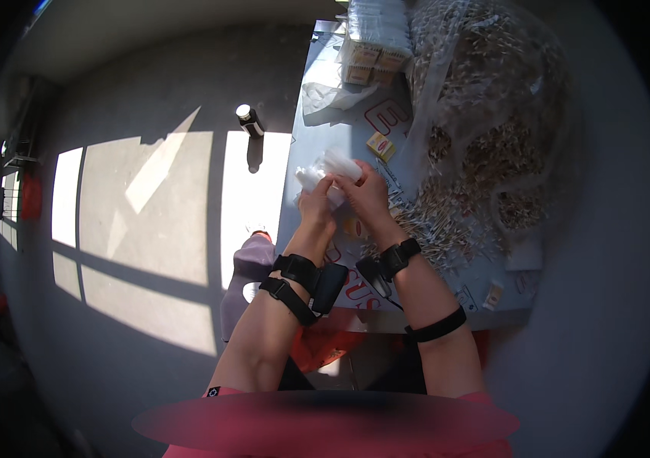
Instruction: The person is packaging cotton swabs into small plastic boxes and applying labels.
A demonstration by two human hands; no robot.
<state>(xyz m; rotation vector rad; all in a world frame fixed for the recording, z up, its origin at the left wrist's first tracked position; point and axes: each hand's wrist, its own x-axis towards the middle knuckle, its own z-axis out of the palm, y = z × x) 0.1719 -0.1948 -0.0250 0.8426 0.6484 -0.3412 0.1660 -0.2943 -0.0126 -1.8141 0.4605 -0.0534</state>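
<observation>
Open room lies over the floor (pixel 165 221) beyond the left edge of the table (pixel 333 133); just inside that edge your left hand (pixel 315 206) and right hand (pixel 371 192), both nearly closed, pinch bunched translucent plastic (pixel 338 162). Step seems to be working the plastic; next likely calls for a steady pinch. Rightward, loose sticks (pixel 447 229) and a bulging bag (pixel 493 107) limit room.

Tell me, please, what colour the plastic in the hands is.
The plastic is translucent white, in the head view.
</observation>
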